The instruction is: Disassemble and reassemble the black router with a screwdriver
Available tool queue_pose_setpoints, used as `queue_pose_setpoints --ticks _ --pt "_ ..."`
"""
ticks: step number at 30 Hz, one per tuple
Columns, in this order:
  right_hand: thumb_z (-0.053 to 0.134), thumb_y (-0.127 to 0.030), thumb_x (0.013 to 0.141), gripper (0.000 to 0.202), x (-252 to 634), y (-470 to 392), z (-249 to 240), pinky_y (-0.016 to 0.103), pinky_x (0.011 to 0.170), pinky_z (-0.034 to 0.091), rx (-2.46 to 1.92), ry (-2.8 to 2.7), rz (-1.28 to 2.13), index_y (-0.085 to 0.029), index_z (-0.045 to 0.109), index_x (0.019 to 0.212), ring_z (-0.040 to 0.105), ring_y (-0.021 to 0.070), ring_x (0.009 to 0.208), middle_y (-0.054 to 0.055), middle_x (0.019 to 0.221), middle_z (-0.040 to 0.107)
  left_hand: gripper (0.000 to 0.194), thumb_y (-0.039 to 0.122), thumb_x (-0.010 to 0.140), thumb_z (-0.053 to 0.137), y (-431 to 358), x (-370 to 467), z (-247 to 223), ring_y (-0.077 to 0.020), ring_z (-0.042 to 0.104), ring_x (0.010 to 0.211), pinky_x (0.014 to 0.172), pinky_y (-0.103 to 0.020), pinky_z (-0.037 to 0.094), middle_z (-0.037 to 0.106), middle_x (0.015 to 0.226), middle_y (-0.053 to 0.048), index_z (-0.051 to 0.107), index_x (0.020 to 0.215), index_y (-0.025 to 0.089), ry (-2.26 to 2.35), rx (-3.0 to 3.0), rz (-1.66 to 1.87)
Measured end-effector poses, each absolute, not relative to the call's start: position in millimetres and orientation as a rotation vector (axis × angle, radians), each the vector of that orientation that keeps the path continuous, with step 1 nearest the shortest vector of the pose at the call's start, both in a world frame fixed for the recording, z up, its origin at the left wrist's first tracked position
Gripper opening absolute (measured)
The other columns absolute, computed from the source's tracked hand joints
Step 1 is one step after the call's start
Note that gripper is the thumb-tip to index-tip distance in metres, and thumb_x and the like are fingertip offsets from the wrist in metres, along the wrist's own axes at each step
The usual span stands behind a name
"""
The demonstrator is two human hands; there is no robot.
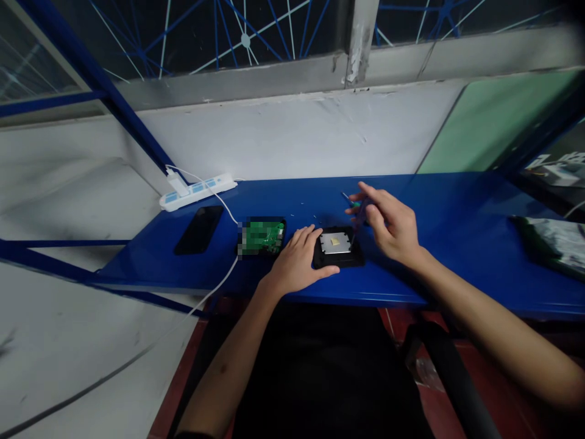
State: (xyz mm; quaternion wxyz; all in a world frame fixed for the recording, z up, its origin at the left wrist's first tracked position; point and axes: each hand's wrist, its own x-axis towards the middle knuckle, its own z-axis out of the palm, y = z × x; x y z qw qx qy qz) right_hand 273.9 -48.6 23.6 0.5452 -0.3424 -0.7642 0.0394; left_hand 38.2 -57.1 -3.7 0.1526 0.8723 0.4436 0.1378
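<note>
My left hand point(299, 259) holds down a black plastic casing point(350, 260), its fingers along the left side and the thumb at the front edge. A silver metal plate with a small yellowish pad point(335, 242) lies inside the casing. Above the casing's right side, my right hand point(388, 222) pinches a dark, purplish-handled screwdriver point(361, 214), its thin shaft pointing down at the plate's right edge. Whether the tip touches a screw is too small to tell. Left of my left hand lies a green circuit board point(262, 236) in a black housing, partly pixelated.
A black phone point(199, 230) lies at the left of the blue table point(292, 198). Behind it stands a white power strip point(198, 192) with a plug and cable. Another tool with a thin metal shaft point(346, 196) lies behind my right hand. A silvery bag point(555, 244) is at the far right.
</note>
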Motion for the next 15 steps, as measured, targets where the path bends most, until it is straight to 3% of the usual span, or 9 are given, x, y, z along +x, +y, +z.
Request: queue_pose_setpoints --ticks 6,9,12,15 --pt "0.072 -0.027 0.087 0.042 273.9 -47.2 26.1 0.036 0.067 0.058 -0.867 -1.78 -0.05 -0.03 0.063 0.128 0.064 0.0184 0.077 0.003 0.09 0.061 0.092 0.07 0.085 0.059 -56.2 37.9 -5.5 -0.0356 0.023 0.15 0.122 -0.054 0.026 0.029 0.161 -0.019 0.03 0.151 0.013 1.26 2.511 0.416" --pt "0.058 -0.026 0.096 0.034 274.2 -49.4 27.6 0.038 0.072 0.058 -0.839 -1.805 -0.016 -0.029 0.063 0.129 0.066 0.0189 0.083 0.006 0.1 0.063 0.092 0.07 0.085 0.059 -56.6 38.2 -3.7 -0.0355 0.023 0.151 0.122 -0.054 0.026 0.029 0.161 -0.019 0.03 0.152 0.014 1.263 2.504 0.407" --pt "0.043 -0.018 0.101 0.044 273.8 -50.3 27.3 0.041 0.082 0.058 -0.808 -1.825 0.042 -0.031 0.053 0.142 0.069 0.0187 0.092 0.007 0.112 0.067 0.091 0.07 0.085 0.059 -57.0 38.5 -1.7 -0.0363 0.023 0.151 0.121 -0.056 0.026 0.029 0.161 -0.019 0.03 0.152 0.014 1.266 2.501 0.389" --pt "0.053 -0.018 0.097 0.048 273.5 -48.6 26.3 0.038 0.076 0.058 -0.82 -1.818 0.014 -0.033 0.051 0.143 0.067 0.0179 0.086 0.004 0.101 0.067 0.091 0.07 0.085 0.058 -57.0 38.5 -1.7 -0.0363 0.024 0.15 0.121 -0.055 0.027 0.029 0.161 -0.019 0.03 0.152 0.014 1.266 2.507 0.39"
